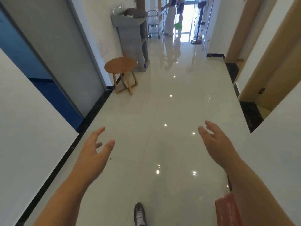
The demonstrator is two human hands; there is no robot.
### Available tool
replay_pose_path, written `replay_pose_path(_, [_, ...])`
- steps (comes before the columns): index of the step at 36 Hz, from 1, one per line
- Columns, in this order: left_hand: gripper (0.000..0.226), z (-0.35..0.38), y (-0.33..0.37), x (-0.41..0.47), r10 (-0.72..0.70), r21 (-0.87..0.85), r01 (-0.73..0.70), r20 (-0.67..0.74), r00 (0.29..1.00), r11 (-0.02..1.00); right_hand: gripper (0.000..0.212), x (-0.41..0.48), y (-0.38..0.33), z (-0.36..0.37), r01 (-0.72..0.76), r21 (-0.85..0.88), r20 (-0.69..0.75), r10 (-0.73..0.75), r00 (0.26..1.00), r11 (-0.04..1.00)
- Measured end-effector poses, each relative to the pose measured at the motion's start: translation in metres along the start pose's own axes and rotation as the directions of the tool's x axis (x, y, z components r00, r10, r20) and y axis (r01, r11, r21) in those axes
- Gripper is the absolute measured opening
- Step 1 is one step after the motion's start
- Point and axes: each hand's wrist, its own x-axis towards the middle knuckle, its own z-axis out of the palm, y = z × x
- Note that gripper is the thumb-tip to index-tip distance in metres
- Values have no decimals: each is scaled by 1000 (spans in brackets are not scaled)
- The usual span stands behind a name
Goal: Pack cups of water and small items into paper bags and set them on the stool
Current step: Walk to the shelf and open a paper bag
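Head view: left hand [92, 152] and right hand [216, 144] empty, fingers spread; stool [120, 65] bare, so packing apparently not begun.

The floor [162, 103] is glossy white tile. On it, at the far left by the wall [104, 33], stands a round wooden stool [121, 65], and just behind it a grey cabinet [130, 38]. Farther away stand a cart [153, 22] and a fan [196, 41] — one shoe [139, 214] is near.

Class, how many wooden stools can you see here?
1: the stool stands by the left wall, in front of the grey cabinet. Rooms off the corridor are hidden.
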Motion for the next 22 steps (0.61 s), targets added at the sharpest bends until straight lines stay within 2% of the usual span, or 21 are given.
replay_pose_path(7, [64, 19, -18, 152, -39, -31, 40, 38, 999, 999, 69, 126, -28, 44, -6, -83, 11, 7, 1000, 997])
replay_pose_path(12, [79, 34, -13, 277, -75, 85, 63, 150, 986, 994, 75, 209, -62, 50, -16, -236, -4, 15, 1000, 972])
replay_pose_path(17, [74, 51, 40, 383, 28, 78, -46, 225, 974, 996, 82, 272, -97, 27, -61, -272, -53, 48, 997, 960])
replay_pose_path(22, [72, 83, 80, 466, 106, 70, -130, 276, 955, 989, 84, 335, -104, 9, -142, -225, -132, 114, 985, 964])
